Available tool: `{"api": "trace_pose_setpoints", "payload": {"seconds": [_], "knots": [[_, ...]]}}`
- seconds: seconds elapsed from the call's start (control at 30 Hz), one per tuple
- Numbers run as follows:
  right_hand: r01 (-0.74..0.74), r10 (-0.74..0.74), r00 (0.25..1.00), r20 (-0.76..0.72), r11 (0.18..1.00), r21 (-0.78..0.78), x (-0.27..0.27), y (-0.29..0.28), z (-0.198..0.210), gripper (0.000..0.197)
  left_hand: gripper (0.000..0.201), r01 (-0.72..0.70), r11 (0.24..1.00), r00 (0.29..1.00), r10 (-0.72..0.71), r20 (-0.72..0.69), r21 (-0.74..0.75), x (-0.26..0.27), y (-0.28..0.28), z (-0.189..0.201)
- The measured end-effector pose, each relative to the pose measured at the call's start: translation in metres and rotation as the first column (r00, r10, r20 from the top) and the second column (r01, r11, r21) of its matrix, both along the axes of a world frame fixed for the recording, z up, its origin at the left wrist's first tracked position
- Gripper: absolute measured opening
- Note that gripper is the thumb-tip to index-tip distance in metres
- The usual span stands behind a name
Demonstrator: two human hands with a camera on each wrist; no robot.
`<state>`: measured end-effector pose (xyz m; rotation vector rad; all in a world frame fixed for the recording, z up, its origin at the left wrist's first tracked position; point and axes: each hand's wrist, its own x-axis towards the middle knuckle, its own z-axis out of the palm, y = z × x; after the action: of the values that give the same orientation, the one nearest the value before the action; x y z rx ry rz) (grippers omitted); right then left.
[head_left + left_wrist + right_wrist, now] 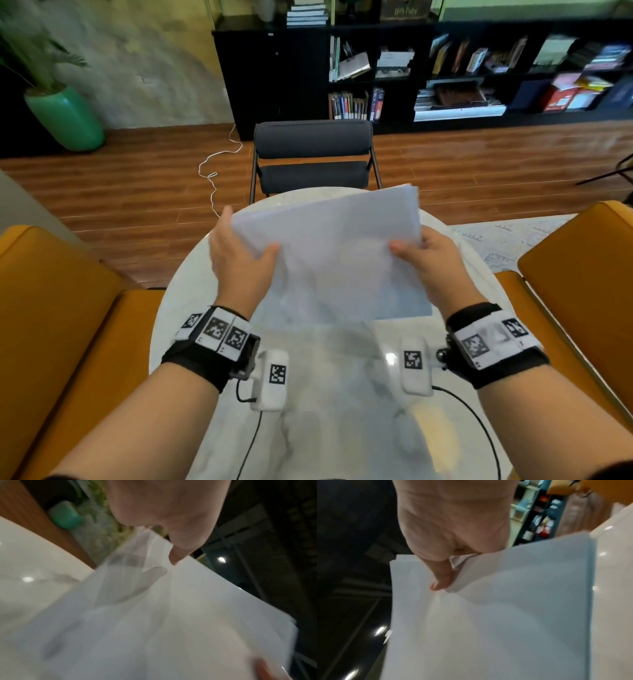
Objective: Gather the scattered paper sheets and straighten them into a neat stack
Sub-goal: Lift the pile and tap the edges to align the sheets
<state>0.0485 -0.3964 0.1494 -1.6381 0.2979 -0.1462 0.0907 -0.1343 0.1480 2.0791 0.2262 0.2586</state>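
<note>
The round marble table (191, 308) shows bare surface along its near edge and its left and right edges, so a hand could pass there between the forearms and on either side. Over the middle and far edge the paper sheets (335, 253) are held tilted above the surface by the left hand (239, 263) and right hand (435, 263), blocking that stretch. Orange chairs (51, 308) stand close against both side edges, and a dark chair (313, 154) stands at the far edge.
</note>
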Motion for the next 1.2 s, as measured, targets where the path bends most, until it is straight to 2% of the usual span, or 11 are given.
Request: {"api": "trace_pose_setpoints", "payload": {"seconds": [0.07, 0.1, 0.13, 0.27, 0.37, 0.47, 0.6, 0.7, 0.93, 1.1, 1.2], "knots": [[-0.008, 0.006, 1.0, 0.014, 0.985, 0.172, -0.005, -0.012, -0.007, 0.028, 0.097, -0.031, 0.946, 0.98, -0.035, -0.196, -0.324, -0.003, 0.014, -0.009], [-0.03, 0.027, 0.999, 0.017, 0.979, 0.201, -0.007, -0.014, -0.01, 0.031, 0.09, -0.009, 0.881, 0.966, -0.115, -0.231, -0.473, -0.006, 0.016, -0.015], [-0.054, 0.051, 0.998, 0.021, 0.977, 0.208, -0.008, -0.014, -0.012, 0.034, 0.08, 0.023, 0.848, 0.957, -0.172, -0.233, -0.53, -0.007, 0.017, -0.019], [-0.117, 0.115, 0.993, 0.036, 0.991, 0.06, -0.004, -0.002, -0.022, 0.036, 0.041, 0.101, 0.916, 0.958, -0.195, -0.21, -0.387, -0.012, 0.005, -0.018], [0.035, -0.034, 0.999, -0.009, 0.999, 0.029, -0.001, 0.007, -0.029, 0.029, 0.035, 0.119, 0.918, 0.972, -0.185, -0.144, -0.379, -0.013, 0.002, -0.018], [0.08, -0.081, 0.997, 0.007, 0.992, 0.096, -0.007, 0.005, -0.039, 0.032, 0.037, 0.119, 0.91, 0.98, -0.173, -0.101, -0.398, -0.019, 0.007, -0.023], [0.008, 0.0, 0.996, -0.087, 0.996, 0.091, -0.02, 0.005, -0.067, 0.028, 0.043, 0.089, 0.924, 0.96, -0.179, -0.214, -0.373, -0.026, 0.013, -0.05], [0.058, -0.039, 0.984, -0.175, 0.993, 0.106, -0.021, 0.01, -0.084, 0.025, 0.046, 0.039, 0.927, 0.943, -0.157, -0.292, -0.374, -0.028, 0.014, -0.062], [0.049, -0.039, 0.995, -0.093, 0.993, 0.106, -0.007, 0.004, -0.061, 0.029, 0.045, 0.038, 0.915, 0.973, -0.126, -0.194, -0.403, -0.011, 0.018, -0.046], [0.094, -0.069, 0.962, -0.264, 0.992, 0.083, -0.014, 0.005, -0.097, 0.026, 0.046, 0.038, 0.939, 0.935, -0.154, -0.32, -0.341, -0.024, 0.008, -0.074], [0.108, -0.089, 0.966, -0.244, 0.992, 0.064, -0.015, 0.001, -0.093, 0.031, 0.041, 0.032, 0.951, 0.946, -0.128, -0.298, -0.307, -0.023, 0.006, -0.071]]}}
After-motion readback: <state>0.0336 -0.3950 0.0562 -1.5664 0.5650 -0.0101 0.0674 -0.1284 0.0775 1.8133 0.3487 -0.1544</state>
